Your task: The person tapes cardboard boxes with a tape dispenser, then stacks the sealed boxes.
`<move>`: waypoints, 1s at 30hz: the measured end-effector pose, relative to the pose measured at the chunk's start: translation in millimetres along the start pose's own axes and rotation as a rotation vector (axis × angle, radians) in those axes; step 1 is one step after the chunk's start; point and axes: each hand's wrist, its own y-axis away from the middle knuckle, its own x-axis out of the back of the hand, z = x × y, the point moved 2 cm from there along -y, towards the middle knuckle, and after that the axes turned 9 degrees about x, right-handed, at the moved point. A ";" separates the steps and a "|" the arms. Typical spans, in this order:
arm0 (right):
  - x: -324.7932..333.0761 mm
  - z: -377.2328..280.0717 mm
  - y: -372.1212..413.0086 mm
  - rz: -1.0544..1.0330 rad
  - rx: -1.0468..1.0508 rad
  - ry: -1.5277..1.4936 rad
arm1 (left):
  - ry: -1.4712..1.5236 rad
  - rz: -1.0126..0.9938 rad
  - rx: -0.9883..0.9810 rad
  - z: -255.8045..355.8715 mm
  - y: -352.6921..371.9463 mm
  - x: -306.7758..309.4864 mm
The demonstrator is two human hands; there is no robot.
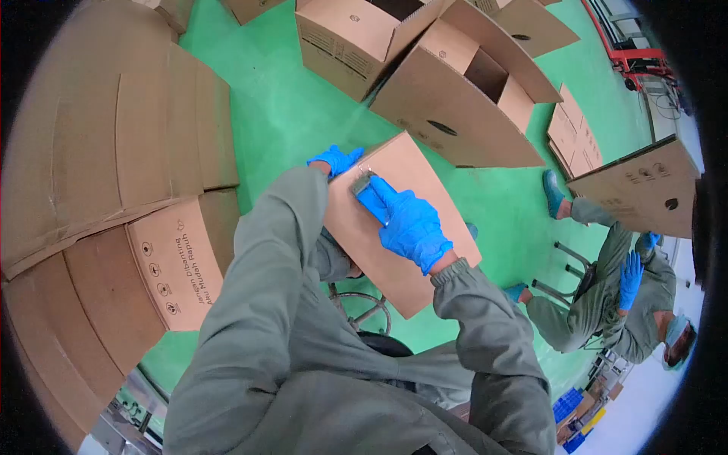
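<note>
A closed cardboard box (409, 243) lies tilted across my lap. My right hand (413, 227), in a blue glove, is wrapped round a blue tape dispenser (371, 199), whose metal head rests on the box near its upper left edge. At the box's far left corner is my left hand (336, 160), also gloved in blue. Its fingers lie stretched along the edge, with part of the hand behind my sleeve and the box.
Stacked cartons (182, 258) rise at the left. Open cartons (462, 98) stand on the green floor (265, 98) ahead. At the right, a seated co-worker (637, 296) in blue gloves is near a large carton (644, 186). Flattened cardboard (574, 136) lies beyond.
</note>
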 end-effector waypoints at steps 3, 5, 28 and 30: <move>6.3 -2.3 -0.4 -0.006 0.017 0.061 | -0.045 -0.196 -0.002 -3.4 -3.4 14.8; 10.2 -6.1 -2.6 -0.024 0.031 0.052 | 0.031 -0.206 0.038 -3.7 0.4 42.1; -64.7 129.9 241.0 -0.169 -0.233 0.014 | 0.054 0.268 0.018 68.3 121.2 72.8; -71.1 134.8 234.7 -0.113 -0.251 -0.068 | 0.048 0.265 0.024 64.5 101.1 85.6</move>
